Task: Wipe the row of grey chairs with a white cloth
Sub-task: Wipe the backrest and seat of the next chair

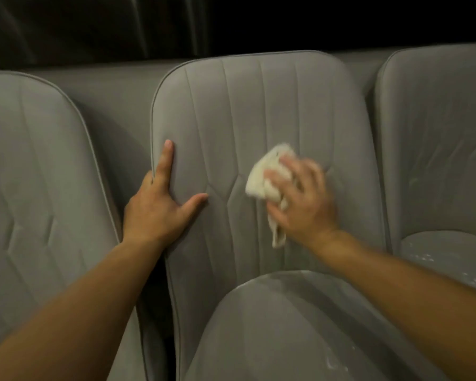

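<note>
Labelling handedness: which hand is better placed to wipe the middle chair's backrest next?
Right. The right hand grips the cloth against the backrest; the left hand holds nothing and rests on its left edge.

A dark curtain (66,26) hangs across the top left, its long vertical folds faintly lit. To the right, the background (341,20) falls to flat black with no detail to tell. Below both, a plain grey panel (116,89) runs from left to right, smooth and unstitched.
</note>
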